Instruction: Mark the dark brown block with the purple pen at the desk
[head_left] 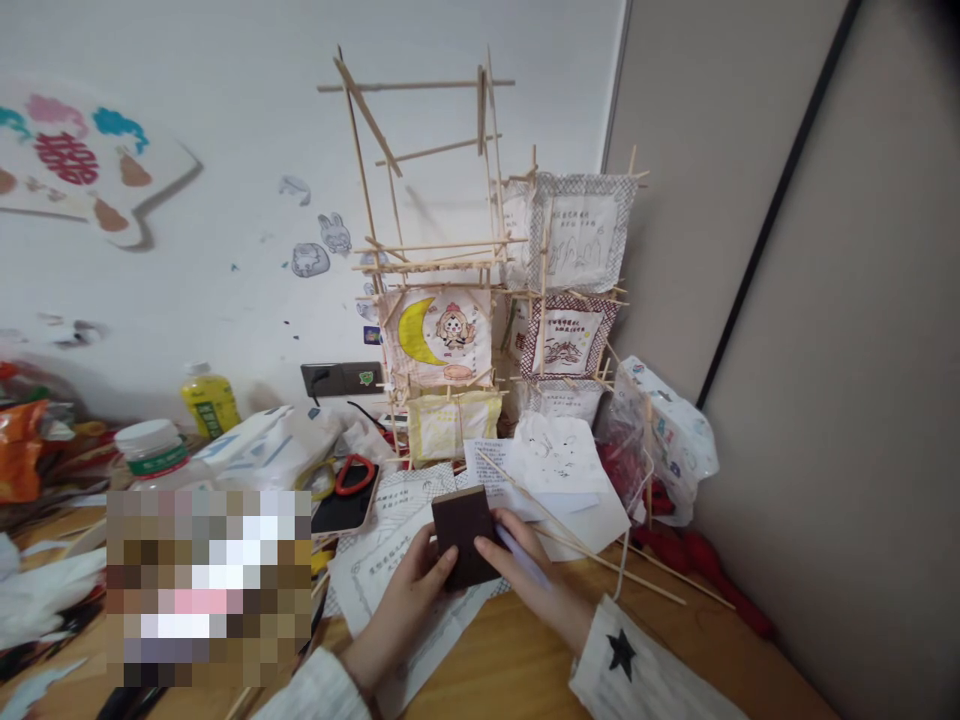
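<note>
Between my two hands is a small dark brown book-like block (463, 550), tilted, with a lighter tan top edge. My left hand (416, 590) grips its left side, thumb on the front face. On the other side my right hand (529, 570) grips it in the same way. A long lavender object (521, 555) lies along the right hand; its kind I cannot make out. Below the block are drawn and lettered paper sheets (397, 590). Behind it, a handwritten sheet (487, 465) leans near a white paper with small marks (555, 455).
A tall frame of thin wooden sticks (431, 265) with drawn panels stands at the back. Loose sticks (600, 555) lie to the right. At left are red-handled scissors (355, 475), a phone (345, 505), a white-capped bottle (154, 450) and a yellow bottle (210, 400).
</note>
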